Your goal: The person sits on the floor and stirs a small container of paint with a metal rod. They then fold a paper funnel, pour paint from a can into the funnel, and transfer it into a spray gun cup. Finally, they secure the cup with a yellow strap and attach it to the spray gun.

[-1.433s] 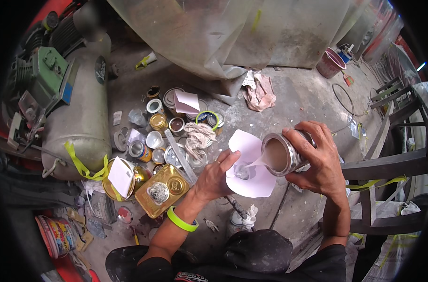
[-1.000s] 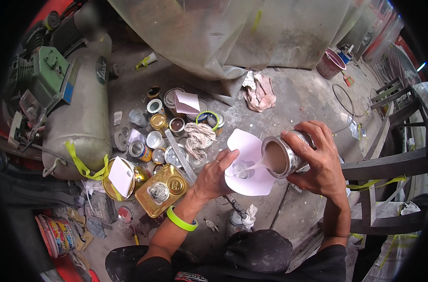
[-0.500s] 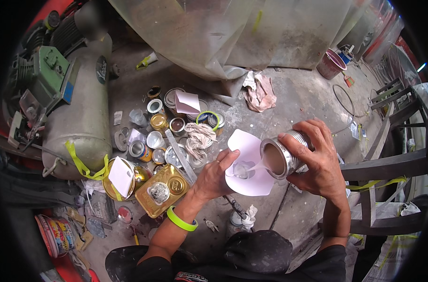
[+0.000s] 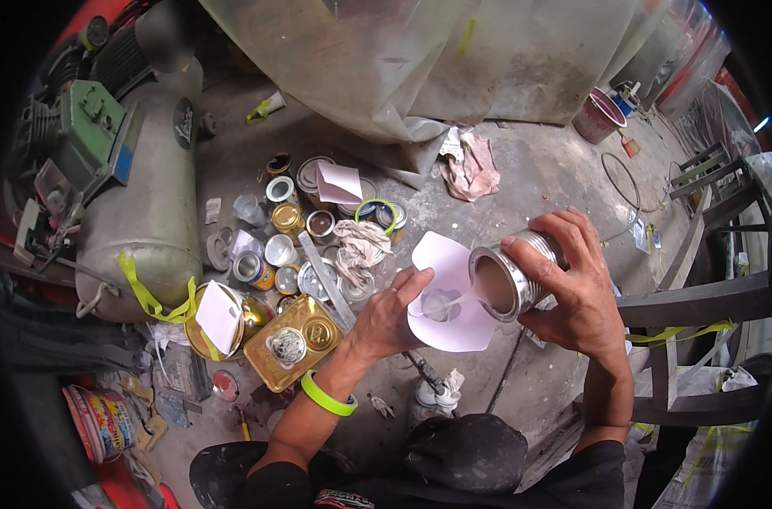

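Both hands are working close together above the floor: the left hand (image 4: 390, 318) is pinching the near edge of a pale paper cone (image 4: 462, 329), thumb lying along its rim and the other fingers curling out of sight beneath. Whatever the fingers may be supporting underneath is hidden. Opposite it, the right hand (image 4: 573, 284) is gripping a ribbed metal can (image 4: 496, 284), fingers wrapping over the top side and thumb pressing from below. The can is lying tilted well over, its mouth facing the cone, and a thin pale stream (image 4: 461, 299) is running from its lip into the greyish middle of the paper. Whether lip and paper are touching, I cannot tell.

Little is changing across the last moments: the right hand is sitting slightly higher, while cone and can are keeping nearly the same places. Since the stream is continuing, the pour seems to be running steadily, and liquid is still showing inside the can.

Farther out, a lime wristband (image 4: 328, 397) is circling the left forearm. Beyond it, a rectangular gold tin (image 4: 267, 360) is lying beside a crumpled rag (image 4: 362, 246) and many small cans. A tank (image 4: 140, 204) is standing at the left, a dark wooden frame (image 4: 700, 295) at the right.
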Action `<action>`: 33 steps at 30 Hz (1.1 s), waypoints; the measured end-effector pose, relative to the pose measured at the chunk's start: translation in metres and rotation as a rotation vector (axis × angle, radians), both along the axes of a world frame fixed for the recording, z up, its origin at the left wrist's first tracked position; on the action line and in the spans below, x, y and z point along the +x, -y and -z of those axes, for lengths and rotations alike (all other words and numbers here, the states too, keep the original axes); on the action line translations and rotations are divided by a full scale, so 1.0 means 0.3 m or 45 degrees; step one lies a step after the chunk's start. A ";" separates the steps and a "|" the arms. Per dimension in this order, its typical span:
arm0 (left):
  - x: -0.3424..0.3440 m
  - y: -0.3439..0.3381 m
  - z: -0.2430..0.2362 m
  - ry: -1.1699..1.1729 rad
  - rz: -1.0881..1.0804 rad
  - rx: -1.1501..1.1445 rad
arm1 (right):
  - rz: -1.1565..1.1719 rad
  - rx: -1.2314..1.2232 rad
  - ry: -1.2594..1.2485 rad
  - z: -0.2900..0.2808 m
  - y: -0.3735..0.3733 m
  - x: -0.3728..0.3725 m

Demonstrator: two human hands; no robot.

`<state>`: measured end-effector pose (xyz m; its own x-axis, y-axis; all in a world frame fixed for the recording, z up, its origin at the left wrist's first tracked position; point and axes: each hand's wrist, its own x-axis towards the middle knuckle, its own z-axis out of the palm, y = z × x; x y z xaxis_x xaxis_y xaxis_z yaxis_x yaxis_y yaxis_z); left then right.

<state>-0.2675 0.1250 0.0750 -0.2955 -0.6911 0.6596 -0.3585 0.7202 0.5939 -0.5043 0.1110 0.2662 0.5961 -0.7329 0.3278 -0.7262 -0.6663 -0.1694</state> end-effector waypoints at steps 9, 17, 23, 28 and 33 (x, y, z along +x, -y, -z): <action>0.001 -0.004 -0.002 -0.085 0.001 -0.053 | -0.031 -0.025 -0.006 0.000 -0.003 0.006; 0.000 0.001 0.002 -0.045 0.009 -0.078 | -0.053 -0.195 -0.108 -0.002 -0.004 0.026; -0.001 -0.002 0.002 -0.064 0.002 -0.059 | -0.088 -0.324 -0.151 0.020 0.004 0.037; -0.003 -0.005 -0.001 -0.079 0.005 -0.062 | -0.091 -0.420 -0.184 0.025 -0.001 0.048; 0.007 -0.020 -0.011 -0.075 -0.002 0.136 | -0.107 -0.456 -0.232 0.026 -0.029 0.074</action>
<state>-0.2655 0.1310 0.0783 -0.2572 -0.7589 0.5983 -0.3217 0.6510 0.6875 -0.4819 0.1198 0.2583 0.7210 -0.5379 0.4368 -0.6633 -0.7181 0.2107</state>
